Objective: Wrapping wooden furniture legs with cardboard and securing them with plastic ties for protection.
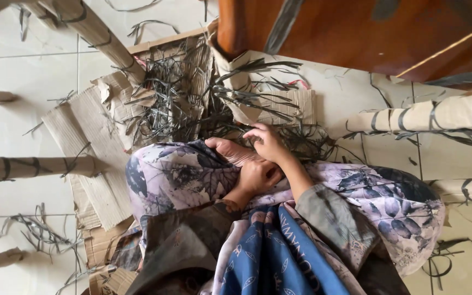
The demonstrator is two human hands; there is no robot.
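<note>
r hand [269, 143] fingers curled over dark strips pile [192, 109], grip contents unclear, l hand [258, 176] closed on lap, cardboard sheets [88, 142] left, wrapped poles [432, 116] right, wood leg [230, 24] far

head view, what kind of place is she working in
Likely a home floor workspace for handcraft: pale floor tiles, flattened cardboard sheets underfoot, a heap of dark cut strips, and paper-wrapped rolls bound with those strips lying around.

Home floor used as craft workspace: pale floor tiles [17, 71], flattened cardboard sheets [91, 142] lower left, paper-wrapped bundles [427, 116] at right, dark strip offcuts [176, 104] top centre, wooden furniture [356, 33] upper right.
</note>
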